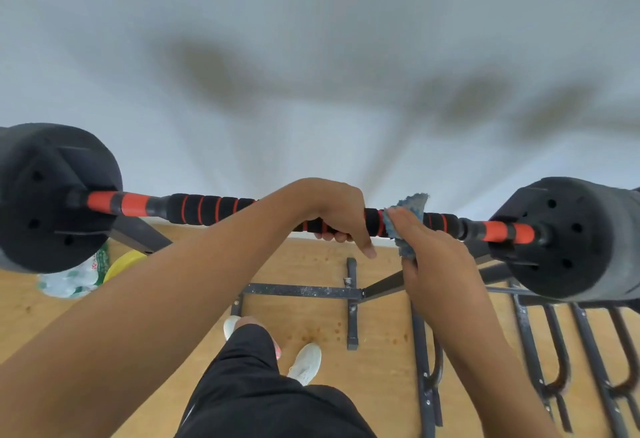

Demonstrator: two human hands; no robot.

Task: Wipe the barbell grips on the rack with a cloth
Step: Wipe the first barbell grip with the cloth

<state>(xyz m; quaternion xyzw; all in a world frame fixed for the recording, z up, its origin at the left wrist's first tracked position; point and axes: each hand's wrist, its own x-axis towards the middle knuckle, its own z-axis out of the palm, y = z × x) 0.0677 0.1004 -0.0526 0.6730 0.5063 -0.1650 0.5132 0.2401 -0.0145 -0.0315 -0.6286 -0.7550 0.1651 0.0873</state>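
Nearest you, black shorts point(263, 399) and white shoes point(305, 363) stand over the wooden floor point(381, 351). Your left hand point(332, 210) curls around the black foam grip point(207, 209) of the barbell point(498, 229), index finger pointing down. Just beside it, your right hand point(429, 250) presses a blue cloth point(410, 207) around the grip. The barbell lies across the dark rack point(304, 291), a black weight plate point(52, 195) at each end, before a white wall point(311, 39).
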